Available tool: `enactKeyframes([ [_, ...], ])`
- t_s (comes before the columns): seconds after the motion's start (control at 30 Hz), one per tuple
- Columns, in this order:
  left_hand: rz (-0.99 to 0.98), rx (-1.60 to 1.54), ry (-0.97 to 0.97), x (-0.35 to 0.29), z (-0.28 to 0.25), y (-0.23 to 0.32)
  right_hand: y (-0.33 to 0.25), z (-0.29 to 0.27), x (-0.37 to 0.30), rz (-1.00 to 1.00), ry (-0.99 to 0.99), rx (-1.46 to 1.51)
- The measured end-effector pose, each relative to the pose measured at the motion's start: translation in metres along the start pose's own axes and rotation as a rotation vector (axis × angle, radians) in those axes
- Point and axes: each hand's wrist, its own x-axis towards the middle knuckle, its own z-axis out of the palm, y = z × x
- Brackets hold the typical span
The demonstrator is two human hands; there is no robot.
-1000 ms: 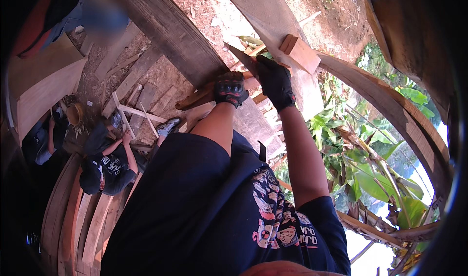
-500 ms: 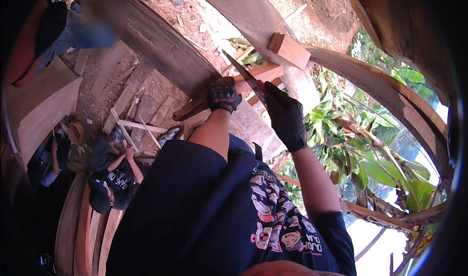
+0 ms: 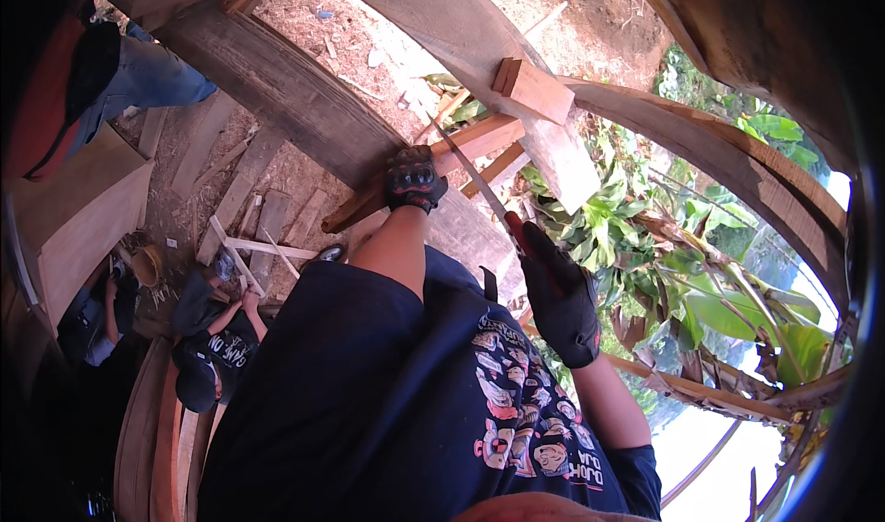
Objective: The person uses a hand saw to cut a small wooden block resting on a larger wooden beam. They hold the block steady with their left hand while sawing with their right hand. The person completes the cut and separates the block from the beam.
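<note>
Our right hand (image 3: 558,301), clenched on the handsaw (image 3: 475,183), has drawn back from the reddish plank (image 3: 461,149), sliding the blade out; our left hand (image 3: 413,179) still presses the plank's lower end, steadying the cut.

An outdoor timber building site, seen from up on the frame: rough wooden beams (image 3: 277,89) and planks (image 3: 728,153), offcuts (image 3: 249,218) scattered over bare earth (image 3: 369,34) below, banana leaves (image 3: 737,310) beside, other workers (image 3: 212,338) crouching underneath.
</note>
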Motion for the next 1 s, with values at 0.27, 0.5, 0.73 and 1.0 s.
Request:
enactKeyframes([
  [0.27,0.051,-0.009,-0.014,0.006,0.005,-0.002,0.05,0.076,0.127,0.005,0.145,-0.007],
  [0.5,0.011,-0.065,-0.032,-0.004,0.002,-0.006,0.091,0.103,0.176,-0.302,0.109,-0.148],
  [0.73,0.012,-0.05,0.009,-0.003,-0.001,-0.002,0.002,-0.01,0.004,-0.049,-0.017,-0.107],
  [1.0,0.008,-0.012,-0.002,-0.004,-0.008,-0.005,0.037,0.055,0.133,-0.02,0.027,-0.024],
])
